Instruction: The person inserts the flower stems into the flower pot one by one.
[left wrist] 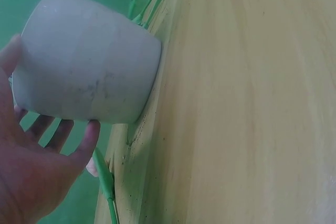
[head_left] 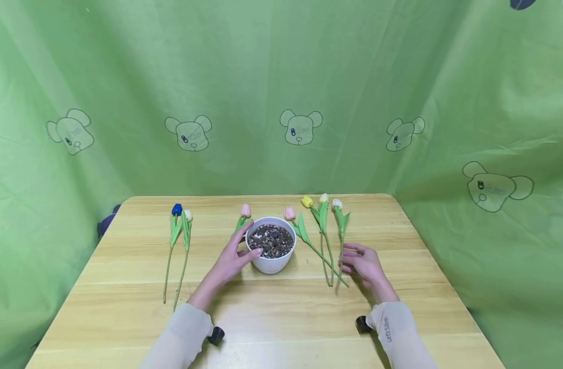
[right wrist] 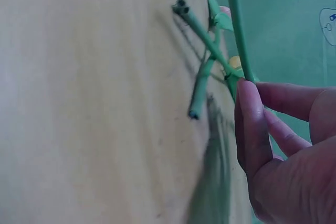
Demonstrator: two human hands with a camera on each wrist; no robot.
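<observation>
A white flowerpot (head_left: 270, 265) full of dark, gritty soil (head_left: 268, 242) stands upright mid-table. My left hand (head_left: 229, 260) holds it from the left, thumb by the near rim and fingers around the far side; in the left wrist view those fingers touch the pot's wall. My right hand (head_left: 363, 263) pinches the stem of a whitish artificial tulip (head_left: 341, 220) between thumb and fingers. In the right wrist view the cut end of that tulip stem (right wrist: 237, 24) sticks out past the fingertips, apart from the tabletop. Beside it lie a yellow tulip (head_left: 307, 202), a cream-white tulip (head_left: 324, 200) and a pink tulip (head_left: 289, 213), stems crossing.
At the left of the wooden table (head_left: 281, 328) lie a blue tulip (head_left: 176, 209) and a white tulip (head_left: 188, 216). Another pink tulip (head_left: 246, 210) lies behind the pot, partly hidden. A green curtain (head_left: 244, 77) with bear-head drawings hangs around the table's back and sides.
</observation>
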